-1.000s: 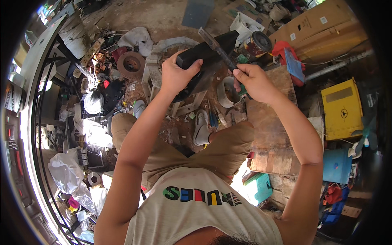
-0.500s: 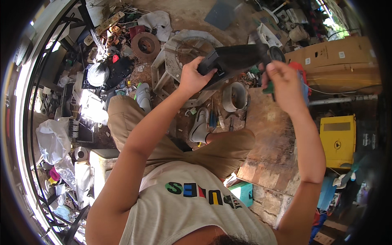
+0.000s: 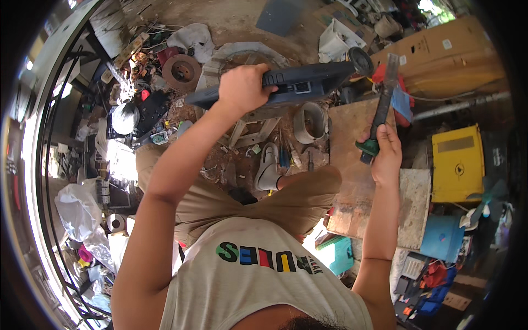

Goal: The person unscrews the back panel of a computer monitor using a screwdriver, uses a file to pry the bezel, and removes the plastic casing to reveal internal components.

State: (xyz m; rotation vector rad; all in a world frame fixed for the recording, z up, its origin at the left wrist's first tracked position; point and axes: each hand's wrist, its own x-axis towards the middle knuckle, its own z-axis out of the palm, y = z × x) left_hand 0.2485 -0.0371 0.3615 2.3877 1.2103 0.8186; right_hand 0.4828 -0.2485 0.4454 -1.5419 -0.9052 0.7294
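My left hand (image 3: 242,91) is closed over the upper edge of a long black panel-like device (image 3: 324,74), its kind not certain, with a recessed socket area on the side toward me. The device is held up and tilted above a pale ring-shaped frame (image 3: 242,49) on the floor. On the right, my right hand (image 3: 385,151) grips a dark, stick-like tool (image 3: 380,113) at its lower end. Green and black parts show by the fingers; the tool's upper end looks greyish and blurred. Tool and device are apart.
Below the right hand lies a worn wooden board (image 3: 352,181). A yellow case (image 3: 457,165) and a long cardboard box (image 3: 434,60) stand to the right. A metal ring (image 3: 309,124), a rusty disc (image 3: 182,71) and a black wheel (image 3: 360,60) are ahead. Scrap piles up on the left.
My right hand has drawn the tool away from the device, down toward me. My left hand has shifted left and turned the device, so its socket side faces me more.
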